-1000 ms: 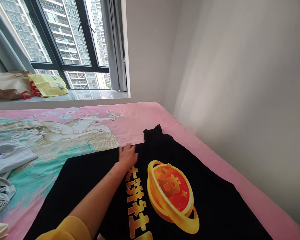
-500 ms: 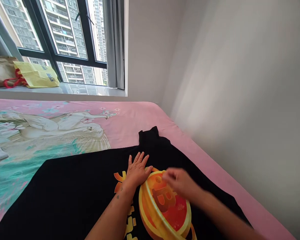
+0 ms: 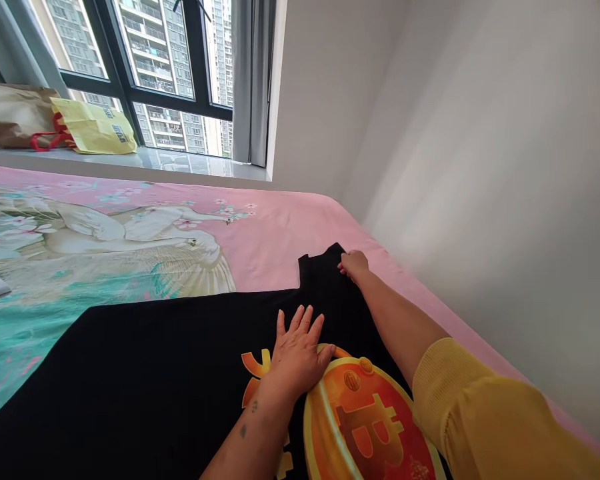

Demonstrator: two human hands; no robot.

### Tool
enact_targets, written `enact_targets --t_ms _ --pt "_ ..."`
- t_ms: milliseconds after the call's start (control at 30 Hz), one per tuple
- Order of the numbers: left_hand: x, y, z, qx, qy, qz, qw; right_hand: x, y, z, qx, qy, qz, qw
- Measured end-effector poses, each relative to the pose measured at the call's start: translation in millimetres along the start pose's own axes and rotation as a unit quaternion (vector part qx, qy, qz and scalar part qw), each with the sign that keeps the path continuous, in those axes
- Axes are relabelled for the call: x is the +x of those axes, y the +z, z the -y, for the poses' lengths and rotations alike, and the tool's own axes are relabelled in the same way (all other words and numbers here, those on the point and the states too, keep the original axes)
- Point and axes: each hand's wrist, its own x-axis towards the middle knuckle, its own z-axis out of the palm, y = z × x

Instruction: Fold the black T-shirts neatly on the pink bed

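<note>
A black T-shirt [image 3: 170,373] lies spread on the bed, with a large orange, yellow and red print [image 3: 370,420] that bears a B-like sign. Flat on the cloth beside the top of this print rests my left hand [image 3: 300,353], its fingers spread. Farther off, my right hand [image 3: 355,264] is closed on the edge of the shirt's sleeve, which points toward the window side. The fingertips of that hand are partly hidden from the camera. A yellow ribbed cuff covers my right forearm.
Under the shirt is a pink bedsheet [image 3: 275,227] with a printed white bird and teal patches. A plain wall [image 3: 505,167] runs along the right side of the bed. On the windowsill [image 3: 200,163] sit a brown paper bag [image 3: 15,117] and a yellow bag [image 3: 97,127].
My right hand has moved from above the print out to the shirt's far sleeve and taken hold of its edge. My left hand stays flat on the shirt. The view has shifted.
</note>
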Motion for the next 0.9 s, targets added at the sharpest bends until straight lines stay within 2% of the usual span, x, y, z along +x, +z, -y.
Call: enact_targets --t_ms 133,200,267,333,433,467,500,533,567,600,667,700,800,900 --pt "0 -1.4 -1 0.006 -0.004 0.007 1.000 5 -7 7 0.033 -0.108 -0.045 0.993" --pt "0 -1.1 -2 0.009 -0.004 0.004 1.000 4 -15 10 0.030 -0.145 -0.035 0.988" --pt "1 -0.6 -2 0.008 -0.006 0.004 1.000 -8 -23 10 0.017 -0.171 -0.018 0.985" --pt "2 -0.2 -2 0.005 -0.010 0.006 1.000 -41 -27 5 0.000 -0.204 -0.009 0.979" --pt "4 -0.4 -3 0.004 -0.014 0.006 1.000 -122 -27 -17 -0.040 -0.294 0.031 0.954" --pt "4 -0.4 -3 0.006 -0.013 0.006 1.000 -151 -28 -29 -0.064 -0.337 0.068 0.937" --pt "5 -0.5 -3 0.009 -0.013 0.007 1.000 -175 -31 -44 -0.132 -0.403 0.128 0.897" --pt "5 -0.5 -3 0.013 -0.014 0.007 1.000 -192 -36 -60 -0.191 -0.434 0.169 0.864" --pt "6 -0.5 -3 0.017 -0.014 0.007 1.000 -201 -45 -76 -0.238 -0.426 0.191 0.852" --pt "6 -0.4 -4 0.020 -0.015 0.007 1.000 -202 -57 -93 -0.269 -0.373 0.173 0.871" --pt "7 -0.3 -4 0.024 -0.017 0.005 1.000 -183 -90 -124 -0.289 -0.185 0.060 0.937" --pt "7 -0.2 -4 0.024 -0.018 0.005 1.000 -168 -109 -135 -0.287 -0.122 0.013 0.950" --pt "9 0.0 -4 0.029 -0.022 0.004 0.999 -124 -151 -153 -0.253 -0.057 -0.015 0.966" --pt "10 0.4 -5 0.033 -0.021 0.006 0.999 -107 -157 -152 -0.208 -0.051 0.015 0.977"
